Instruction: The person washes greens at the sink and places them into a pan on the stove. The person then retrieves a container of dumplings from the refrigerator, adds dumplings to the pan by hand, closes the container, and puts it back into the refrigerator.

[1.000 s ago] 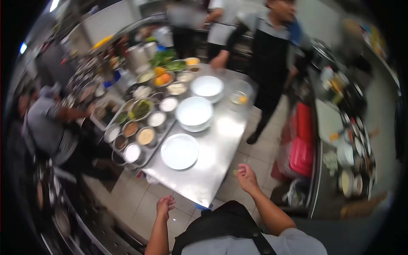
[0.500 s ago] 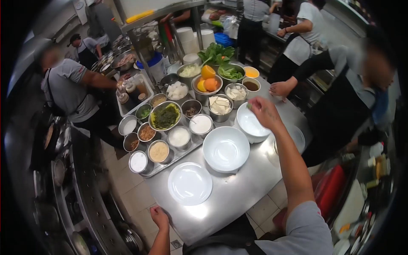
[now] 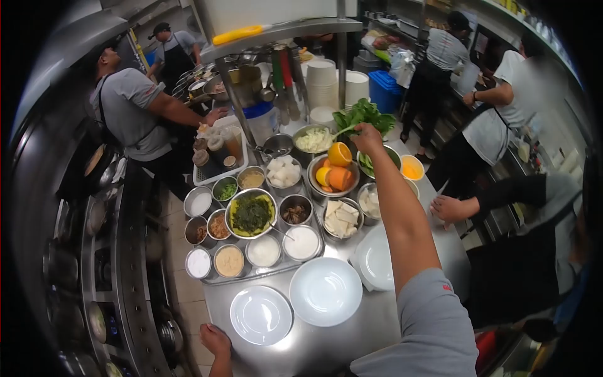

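Head view: leafy greens (image 3: 372, 114) are seen beside the right hand (image 3: 368, 136), its grip pinched, contents unclear. The left hand (image 3: 215, 340) is curled by the counter (image 3: 370, 317).

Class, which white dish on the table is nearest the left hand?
The leftmost plate; the left hand is just beyond its left side, while the other white dishes lie farther right.

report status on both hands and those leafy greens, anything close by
Right hand at leafy greens, grip unclear. Left hand, loosely curled, by table edge. Citrus bowl near side of greens, co-worker's hand at table's right side.
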